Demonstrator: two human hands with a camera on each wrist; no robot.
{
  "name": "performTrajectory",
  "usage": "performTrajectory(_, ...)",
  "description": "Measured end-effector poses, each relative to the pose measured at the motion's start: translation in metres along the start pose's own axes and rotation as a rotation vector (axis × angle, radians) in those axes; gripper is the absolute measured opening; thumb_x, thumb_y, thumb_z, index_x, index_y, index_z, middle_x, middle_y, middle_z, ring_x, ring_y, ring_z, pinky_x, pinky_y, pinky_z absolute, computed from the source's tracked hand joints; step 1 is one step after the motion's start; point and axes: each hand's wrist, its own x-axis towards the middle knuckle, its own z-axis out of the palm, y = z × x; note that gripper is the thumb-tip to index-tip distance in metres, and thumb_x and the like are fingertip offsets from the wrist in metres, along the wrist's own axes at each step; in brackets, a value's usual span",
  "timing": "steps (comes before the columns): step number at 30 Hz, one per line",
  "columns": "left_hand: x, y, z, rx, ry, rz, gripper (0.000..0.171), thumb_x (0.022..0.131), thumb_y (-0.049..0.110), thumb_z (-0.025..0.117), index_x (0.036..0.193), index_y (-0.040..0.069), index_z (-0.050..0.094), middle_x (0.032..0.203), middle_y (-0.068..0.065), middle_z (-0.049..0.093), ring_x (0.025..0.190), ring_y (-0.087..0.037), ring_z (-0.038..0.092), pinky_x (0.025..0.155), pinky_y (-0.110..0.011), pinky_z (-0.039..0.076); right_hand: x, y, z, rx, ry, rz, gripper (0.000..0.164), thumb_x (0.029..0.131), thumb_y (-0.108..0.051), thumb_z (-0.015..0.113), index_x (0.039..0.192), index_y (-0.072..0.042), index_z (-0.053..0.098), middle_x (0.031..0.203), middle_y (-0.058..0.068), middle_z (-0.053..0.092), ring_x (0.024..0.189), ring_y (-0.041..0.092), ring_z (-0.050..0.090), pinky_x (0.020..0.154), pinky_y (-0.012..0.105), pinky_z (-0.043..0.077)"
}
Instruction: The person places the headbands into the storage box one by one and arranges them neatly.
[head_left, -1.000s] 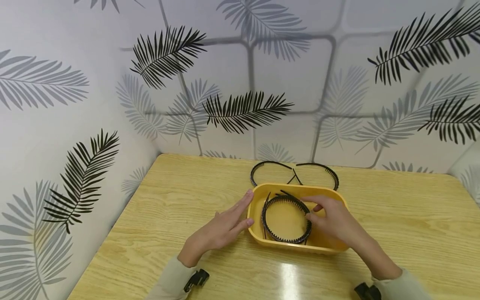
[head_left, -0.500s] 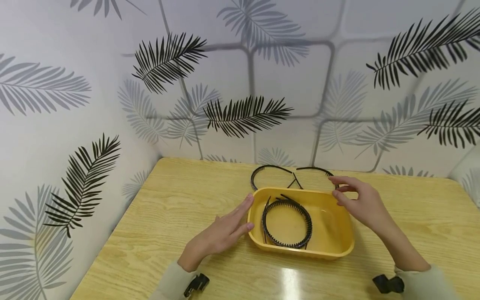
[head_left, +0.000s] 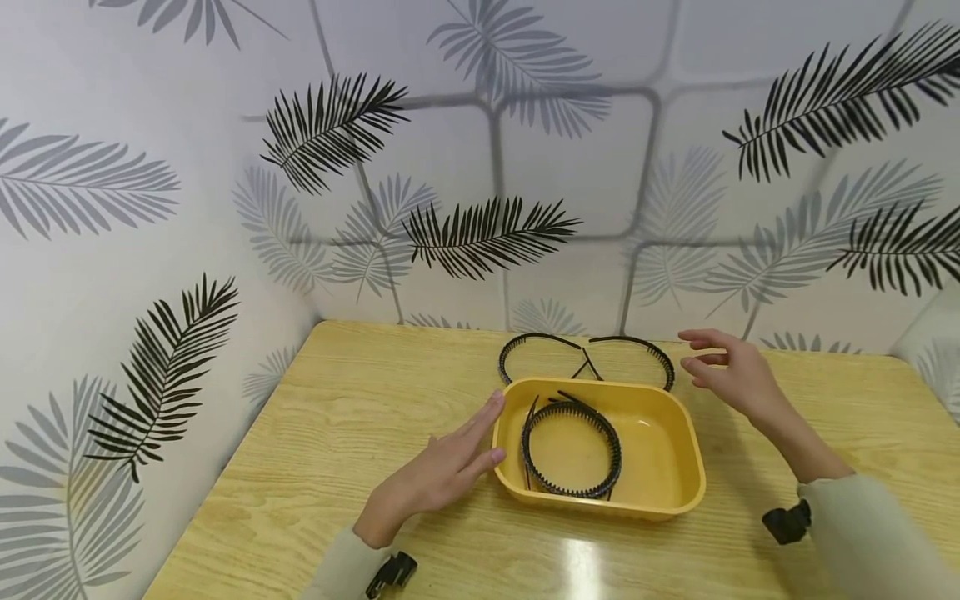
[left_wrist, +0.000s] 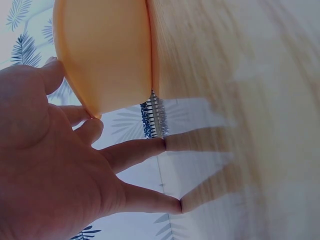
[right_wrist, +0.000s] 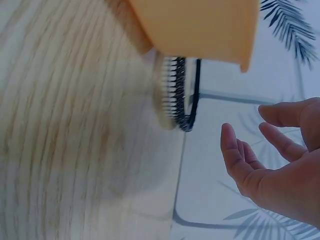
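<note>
A yellow plastic basin (head_left: 663, 450) stands on the table, and several black toothed headbands (head_left: 615, 454) lie as a ring in its left half. My left hand (head_left: 438, 471) rests with thumb and fingertips against the basin's left rim; in the left wrist view two fingertips of this left hand (left_wrist: 65, 165) touch the tabletop. Over the table right of the basin hovers my right hand (head_left: 731, 375), fingers loosely bent and holding nothing. Behind the basin lie two more black headbands, a left one (head_left: 504, 354) and a right one (head_left: 666, 358), the latter nearest my right hand.
The wood-grain table (head_left: 345, 400) runs back to a white wall (head_left: 570, 167) printed with leaves. Another leaf-printed wall (head_left: 90, 275) borders the table's left side. The basin's near side partly hides the lower part of the headband ring.
My right hand has left the inside of the basin and moved up and right, past its right rim, empty. The left hand and the headbands stay in place.
</note>
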Motion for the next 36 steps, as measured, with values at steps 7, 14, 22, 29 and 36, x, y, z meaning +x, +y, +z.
performTrajectory(7, -0.001, -0.001, 0.000, 0.005, 0.001, 0.008, 0.069, 0.112, 0.043, 0.037, 0.167, 0.019, 0.002, 0.172, 0.003, 0.001, 0.154, -0.029, 0.017, 0.102, -0.086, 0.017, 0.018, 0.023, 0.006, 0.060, -0.095, 0.127, 0.053, 0.104, -0.012, 0.061, 0.149, 0.009, 0.043, 0.140, 0.040, 0.040, 0.121, 0.057, 0.055, 0.079, 0.038, 0.062)
performTrajectory(14, 0.000, 0.001, -0.001, 0.003, -0.005, -0.003, 0.069, 0.112, 0.043, 0.037, 0.167, 0.021, 0.001, 0.171, 0.003, 0.001, 0.154, -0.029, 0.018, 0.102, -0.086, 0.017, 0.028, 0.038, 0.018, 0.064, -0.136, 0.206, 0.057, 0.101, -0.008, 0.065, 0.148, 0.011, 0.040, 0.138, 0.044, 0.038, 0.093, 0.038, 0.071, 0.071, 0.036, 0.062)
performTrajectory(22, 0.000, -0.001, 0.000, 0.016, -0.001, -0.010, 0.069, 0.112, 0.044, 0.037, 0.167, 0.024, 0.000, 0.171, 0.004, 0.002, 0.154, -0.028, 0.018, 0.101, -0.086, 0.018, 0.035, 0.037, 0.030, -0.120, -0.126, 0.188, 0.043, 0.093, -0.010, 0.074, 0.127, 0.010, 0.058, 0.120, 0.038, 0.058, 0.076, 0.028, 0.071, 0.068, 0.039, 0.061)
performTrajectory(29, -0.001, -0.001, 0.000, 0.010, -0.002, -0.027, 0.069, 0.112, 0.042, 0.038, 0.167, 0.026, 0.000, 0.171, 0.008, 0.001, 0.154, -0.026, 0.018, 0.102, -0.086, 0.017, 0.035, 0.037, 0.028, -0.174, -0.088, 0.209, 0.037, 0.091, -0.011, 0.074, 0.120, 0.011, 0.067, 0.118, 0.034, 0.066, 0.099, 0.043, 0.068, 0.083, 0.052, 0.057)
performTrajectory(36, 0.000, -0.001, 0.001, 0.022, 0.001, -0.031, 0.069, 0.112, 0.042, 0.038, 0.167, 0.026, 0.000, 0.171, 0.007, 0.001, 0.154, -0.027, 0.019, 0.102, -0.086, 0.017, 0.028, 0.040, 0.016, -0.006, -0.068, 0.238, 0.042, 0.096, -0.009, 0.071, 0.127, 0.017, 0.061, 0.118, 0.036, 0.066, 0.082, 0.028, 0.075, 0.074, 0.038, 0.061)
